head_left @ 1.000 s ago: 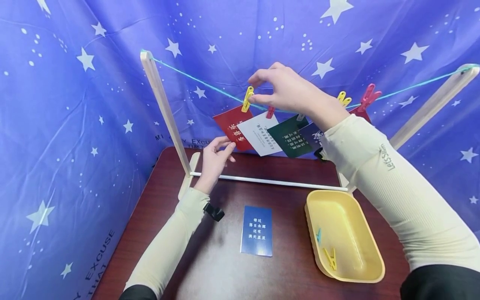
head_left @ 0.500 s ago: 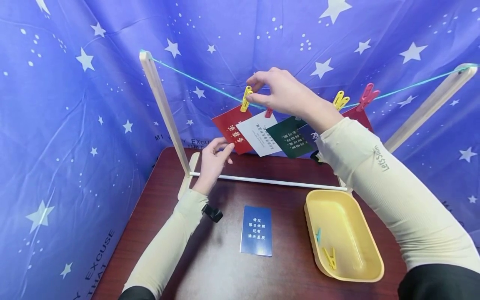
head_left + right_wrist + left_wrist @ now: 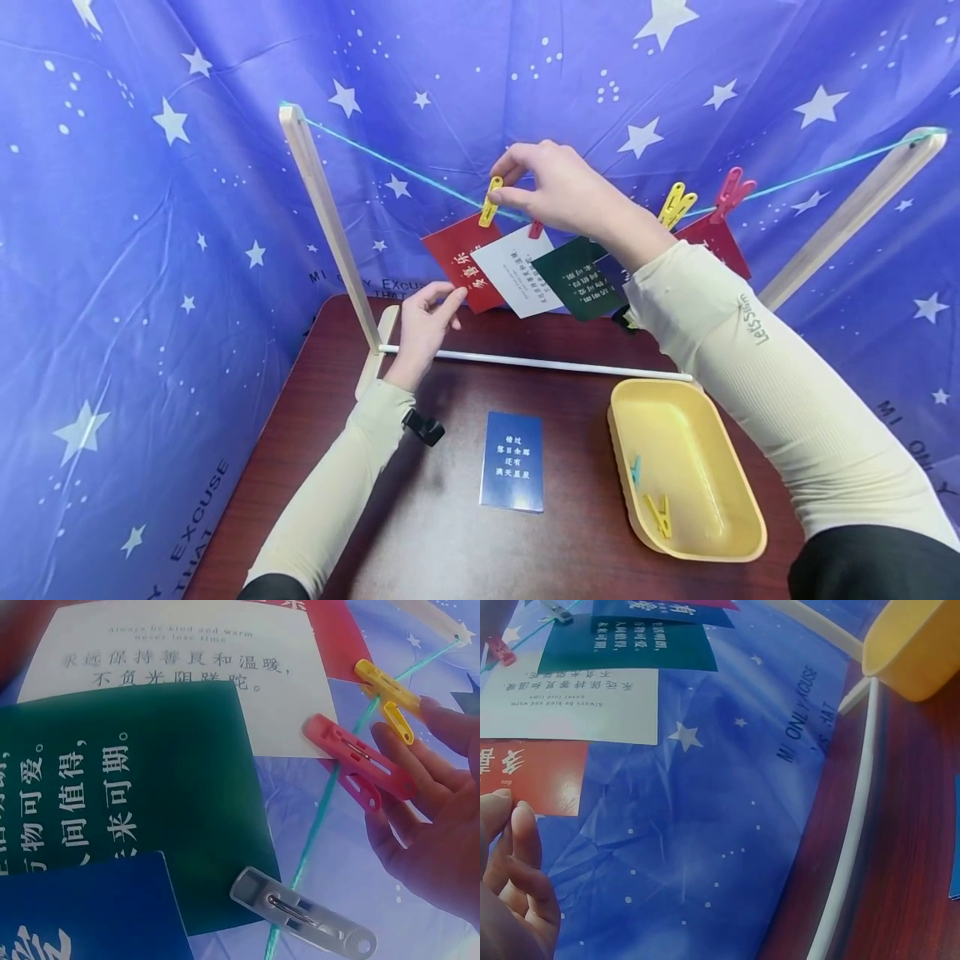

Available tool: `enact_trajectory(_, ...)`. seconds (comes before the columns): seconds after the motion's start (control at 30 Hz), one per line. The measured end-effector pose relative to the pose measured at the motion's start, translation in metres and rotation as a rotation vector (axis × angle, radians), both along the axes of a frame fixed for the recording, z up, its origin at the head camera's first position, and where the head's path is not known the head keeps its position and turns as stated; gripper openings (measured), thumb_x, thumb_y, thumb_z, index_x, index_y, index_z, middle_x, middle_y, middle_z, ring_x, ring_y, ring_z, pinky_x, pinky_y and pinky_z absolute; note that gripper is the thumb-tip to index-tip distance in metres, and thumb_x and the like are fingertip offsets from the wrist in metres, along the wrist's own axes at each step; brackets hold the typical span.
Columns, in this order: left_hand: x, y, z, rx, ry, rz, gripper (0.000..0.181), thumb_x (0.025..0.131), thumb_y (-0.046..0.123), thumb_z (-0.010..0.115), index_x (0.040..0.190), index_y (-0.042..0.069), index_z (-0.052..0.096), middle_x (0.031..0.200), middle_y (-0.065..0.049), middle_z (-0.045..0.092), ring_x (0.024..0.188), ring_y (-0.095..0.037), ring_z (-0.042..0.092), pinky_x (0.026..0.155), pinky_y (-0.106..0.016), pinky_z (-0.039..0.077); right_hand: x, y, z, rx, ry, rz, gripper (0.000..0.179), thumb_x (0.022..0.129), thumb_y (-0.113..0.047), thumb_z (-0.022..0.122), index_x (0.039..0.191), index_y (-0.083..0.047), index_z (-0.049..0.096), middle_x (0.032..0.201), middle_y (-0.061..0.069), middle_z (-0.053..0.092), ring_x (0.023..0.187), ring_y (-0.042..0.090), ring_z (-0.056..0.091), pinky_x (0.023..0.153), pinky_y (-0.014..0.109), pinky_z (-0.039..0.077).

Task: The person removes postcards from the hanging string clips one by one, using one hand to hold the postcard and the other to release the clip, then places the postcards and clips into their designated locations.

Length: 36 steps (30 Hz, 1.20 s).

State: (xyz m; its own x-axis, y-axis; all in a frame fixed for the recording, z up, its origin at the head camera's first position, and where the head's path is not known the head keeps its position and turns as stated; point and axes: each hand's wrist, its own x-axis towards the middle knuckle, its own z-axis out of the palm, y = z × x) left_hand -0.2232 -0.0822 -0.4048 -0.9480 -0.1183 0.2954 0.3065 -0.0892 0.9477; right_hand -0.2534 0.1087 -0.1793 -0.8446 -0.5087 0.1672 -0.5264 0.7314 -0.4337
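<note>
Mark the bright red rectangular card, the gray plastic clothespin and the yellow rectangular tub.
Bright red rectangular card (image 3: 460, 257), head view: its printed face.
Gray plastic clothespin (image 3: 302, 913), right wrist view: middle of its body.
Yellow rectangular tub (image 3: 693, 467), head view: bare inner floor.

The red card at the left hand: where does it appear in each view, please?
Head: red card, slightly above and left of centre.
Left wrist: left edge, mid-height.
Right wrist: top edge, right of centre.
Shared landmark: the white card, beside it in every view.

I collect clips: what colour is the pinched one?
Yellow clip, clearest in the right wrist view.
</note>
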Motion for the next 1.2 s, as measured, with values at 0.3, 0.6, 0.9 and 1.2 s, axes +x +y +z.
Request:
enact_trajectory(0.3, 0.002, -0.003, -0.001, -0.027, 0.011, 0.007, 0.017, 0.096, 0.008, 0.076, 0.102, -0.008, 0.073, 0.074, 0.011, 0.069, 0.051, -0.014, 0.057, 0.047, -0.019, 0.034, 0.001, 0.001, -0.008, -0.029, 0.019, 0.019, 0.029, 0.104, -0.018, 0.063, 0.126, 0.0, 0.06, 0.121, 0.017, 0.069, 0.123, 0.036, 0.052, 0.112, 0.047, 0.036)
enact_trajectory(0.6, 0.001, -0.005, -0.003, -0.056, 0.037, 0.02, 0.016, 0.095, 0.008, 0.077, 0.101, -0.007, 0.075, 0.067, 0.01, 0.065, 0.05, -0.009, 0.056, 0.046, -0.02, 0.029, 0.001, 0.002, -0.016, -0.099, 0.188, 0.032, 0.02, 0.101, -0.015, 0.069, 0.115, -0.001, 0.066, 0.109, 0.014, 0.074, 0.109, 0.031, 0.049, 0.105, 0.046, 0.032)
enact_trajectory(0.9, 0.003, -0.006, -0.002, -0.041, 0.04, 0.009, 0.017, 0.094, 0.006, 0.077, 0.1, -0.01, 0.074, 0.072, 0.012, 0.068, 0.049, -0.007, 0.057, 0.047, -0.018, 0.034, -0.001, 0.004, -0.026, -0.186, 0.326, 0.055, 0.012, 0.098, -0.011, 0.071, 0.102, 0.0, 0.072, 0.098, 0.014, 0.076, 0.098, 0.032, 0.049, 0.094, 0.041, 0.03)
enact_trajectory(1.2, 0.006, -0.01, -0.001, -0.023, 0.017, 0.003, 0.02, 0.093, 0.008, 0.079, 0.101, -0.01, 0.075, 0.065, 0.01, 0.065, 0.05, -0.009, 0.056, 0.047, -0.02, 0.032, -0.001, 0.006, -0.031, -0.226, 0.398, 0.045, 0.011, 0.098, -0.011, 0.071, 0.098, -0.001, 0.074, 0.092, 0.013, 0.074, 0.097, 0.029, 0.049, 0.091, 0.038, 0.029)
